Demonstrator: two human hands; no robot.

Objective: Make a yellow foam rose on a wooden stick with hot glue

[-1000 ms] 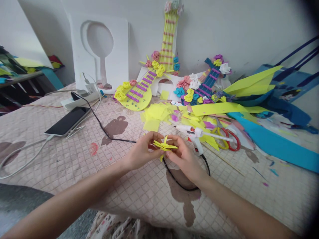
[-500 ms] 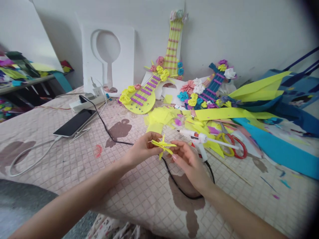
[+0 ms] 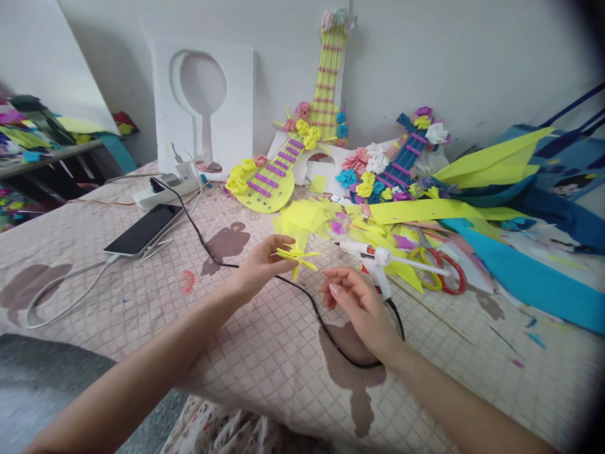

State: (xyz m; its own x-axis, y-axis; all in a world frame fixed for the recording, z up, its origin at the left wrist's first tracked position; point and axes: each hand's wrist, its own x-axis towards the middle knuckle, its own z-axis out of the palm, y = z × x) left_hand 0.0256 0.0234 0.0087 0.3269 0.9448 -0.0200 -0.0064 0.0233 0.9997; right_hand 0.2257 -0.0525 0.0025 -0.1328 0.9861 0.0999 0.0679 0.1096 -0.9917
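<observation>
Pinched in the fingers of my left hand [image 3: 267, 263] is a yellow paper flower [image 3: 299, 254] with narrow pointed petals, held above the table. My right hand [image 3: 354, 299] is apart from it, a short way to the right, fingers loosely curled and thumb separate, with nothing visible in them. Just beyond the right hand lies a white glue gun [image 3: 375, 261], its black cord [image 3: 307, 296] running under the flower. Behind the flower is a pile of yellow crepe paper pieces [image 3: 305, 217].
Decorated paper guitars [image 3: 278, 170] stand at the back by a white foam board [image 3: 239, 107] with a guitar-shaped cutout. Scissors [image 3: 451, 271], a wooden stick [image 3: 435, 312] and blue crepe paper [image 3: 524, 274] lie right. A phone [image 3: 144, 230] and power strip [image 3: 167, 192] are left.
My left hand has moved slightly left and away from me with the flower. The right hand has come off the flower, leaving a gap between them.
</observation>
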